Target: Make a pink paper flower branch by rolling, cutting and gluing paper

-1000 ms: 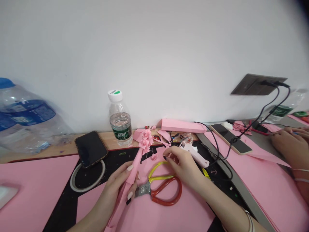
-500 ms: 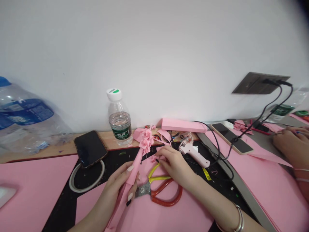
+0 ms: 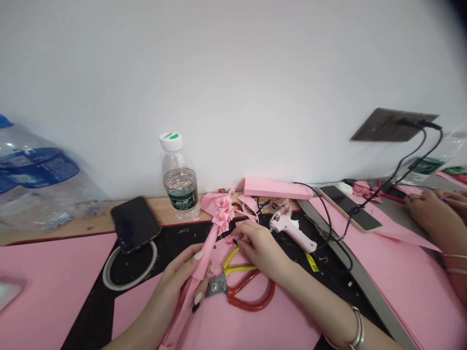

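My left hand [image 3: 186,274] is wrapped round the stem of a pink paper bouquet [image 3: 208,245], whose cluster of folded flowers [image 3: 223,210] points up and away. Just right of the flowers, my right hand [image 3: 255,243] pinches a small pink paper flower [image 3: 229,239] between thumb and fingers. Scissors with red and yellow handles [image 3: 251,296] lie below my right hand on pink paper [image 3: 255,325]; their blades are partly hidden behind my left fingers.
A white glue gun [image 3: 294,231] with cables lies right of my right hand. Behind stand a water bottle [image 3: 181,187] and a folded pink strip [image 3: 277,188]. A phone [image 3: 134,223] and tape roll [image 3: 105,274] are left. Another person's hands [image 3: 430,214] are far right.
The bouquet's flower end has shifted slightly to the right. My right fingers have moved a little left with the small flower. The other person's hand has moved slightly left.
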The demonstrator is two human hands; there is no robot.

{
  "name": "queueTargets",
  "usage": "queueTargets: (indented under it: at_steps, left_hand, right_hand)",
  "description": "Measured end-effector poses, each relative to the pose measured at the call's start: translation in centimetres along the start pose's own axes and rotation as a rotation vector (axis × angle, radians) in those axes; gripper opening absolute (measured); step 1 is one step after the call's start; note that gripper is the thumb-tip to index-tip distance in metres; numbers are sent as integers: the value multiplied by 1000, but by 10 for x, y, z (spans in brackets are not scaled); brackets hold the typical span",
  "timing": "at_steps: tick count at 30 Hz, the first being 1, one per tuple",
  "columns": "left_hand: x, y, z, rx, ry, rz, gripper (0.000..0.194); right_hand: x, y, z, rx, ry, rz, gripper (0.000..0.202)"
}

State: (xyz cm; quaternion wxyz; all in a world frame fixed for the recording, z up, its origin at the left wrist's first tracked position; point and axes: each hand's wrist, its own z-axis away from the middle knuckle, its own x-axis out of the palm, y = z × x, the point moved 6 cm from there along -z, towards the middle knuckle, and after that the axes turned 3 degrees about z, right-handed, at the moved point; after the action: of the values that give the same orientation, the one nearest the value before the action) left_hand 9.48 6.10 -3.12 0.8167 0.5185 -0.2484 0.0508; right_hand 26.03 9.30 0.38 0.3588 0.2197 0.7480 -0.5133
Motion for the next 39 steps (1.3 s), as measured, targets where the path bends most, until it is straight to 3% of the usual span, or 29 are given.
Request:
queueTargets:
  at_steps: [10,19,24,33,39]
  left_hand:
    - [3,-3,1,-14,-22,8,39]
    - [3,-3,2,14,-15,-70,31]
    - [5,-2,1,38,5,-163,45]
    - [12,-4,3,37,-47,-302,55]
    - [17,-4,7,47,-66,-384,57]
  right_hand:
    - [-5,3,-1,-10,83,-75,21]
    - [-24,12,15,70,314,-139,17]
    - [-34,-3,31,23,473,-282,14]
    - [0,-13,34,312,343,-656,9]
    - [4,-15,36,299,336,-638,9]
